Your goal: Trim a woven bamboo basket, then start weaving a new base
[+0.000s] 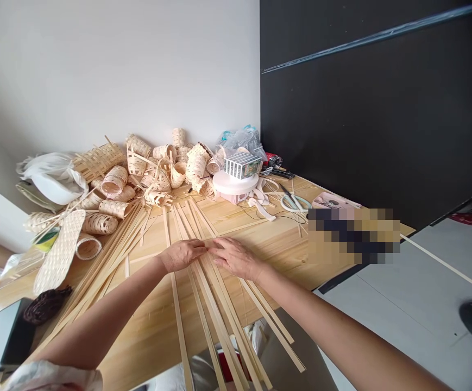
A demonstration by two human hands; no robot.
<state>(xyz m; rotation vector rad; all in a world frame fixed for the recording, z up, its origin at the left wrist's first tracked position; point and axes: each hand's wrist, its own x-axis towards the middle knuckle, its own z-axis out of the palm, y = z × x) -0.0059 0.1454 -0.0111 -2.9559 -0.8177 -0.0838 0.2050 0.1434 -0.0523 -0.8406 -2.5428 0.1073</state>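
Long pale wooden strips point(219, 320) fan across the table toward me, their near ends jutting past its front edge. Over their middle, my left hand point(183, 254) is closed with bent fingers, pinching a thin crosswise strip point(244, 227) that runs off to the right. Beside it, nearly fingertip to fingertip, my right hand point(238, 258) lies with fingers stretched out on the strips. The fingertips of both hands partly cover the crossing. Farther left lies a thick bundle of loose strips point(105, 271).
Several small woven baskets point(114, 180) are heaped along the wall, with a flat woven piece point(60, 251) nearer. Scissors point(295, 202) lie behind my right hand, by a pink-white round stand point(236, 183) bearing a striped box point(242, 164). Dark cord point(47, 305) sits left. A black panel point(366, 108) borders the right.
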